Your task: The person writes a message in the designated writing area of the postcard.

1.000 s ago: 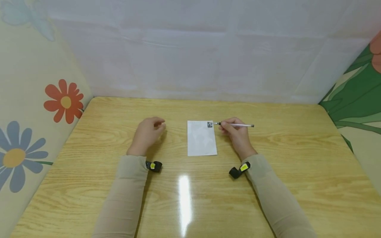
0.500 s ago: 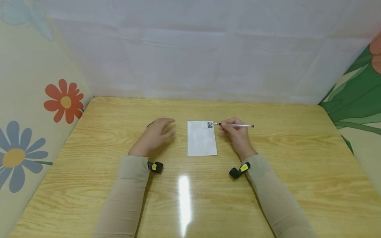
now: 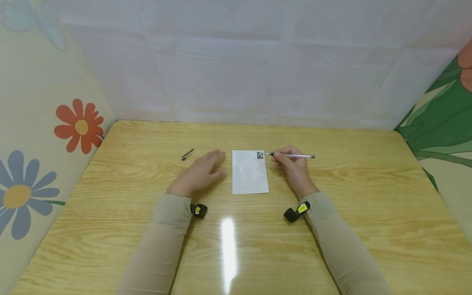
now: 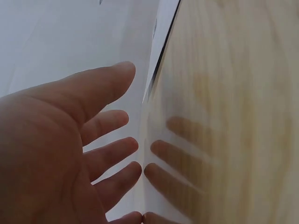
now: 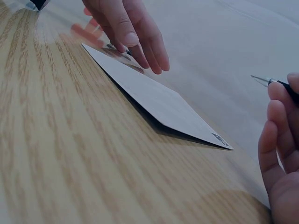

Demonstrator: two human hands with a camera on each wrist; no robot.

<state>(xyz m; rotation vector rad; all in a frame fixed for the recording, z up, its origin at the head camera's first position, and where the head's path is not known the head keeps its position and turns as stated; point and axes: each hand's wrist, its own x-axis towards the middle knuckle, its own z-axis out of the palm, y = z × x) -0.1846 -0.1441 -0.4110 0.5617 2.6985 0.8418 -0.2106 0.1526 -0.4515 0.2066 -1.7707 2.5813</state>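
A white card (image 3: 248, 176) with a small dark printed square (image 3: 259, 155) in its upper right corner lies on the wooden table. My right hand (image 3: 295, 170) pinches a clear-barrelled pen (image 3: 303, 155) just right of the card, its bare tip (image 5: 259, 80) toward the printed square. In the right wrist view that tip is in the air, apart from the card. My left hand (image 3: 200, 174) is left of the card with spread fingers (image 4: 112, 154), holding nothing. Behind it lies a black-and-clear pen cap (image 3: 187, 155).
The glossy wooden table (image 3: 110, 229) has a bright light reflection near its front. A pale sheet (image 3: 239, 73) hangs behind the back edge. Flower-painted panels (image 3: 40, 135) stand at both sides.
My left hand has let go of the pen cap, which now lies on the table, and has moved right toward the card, its fingers straightening. The right hand and pen stay put.
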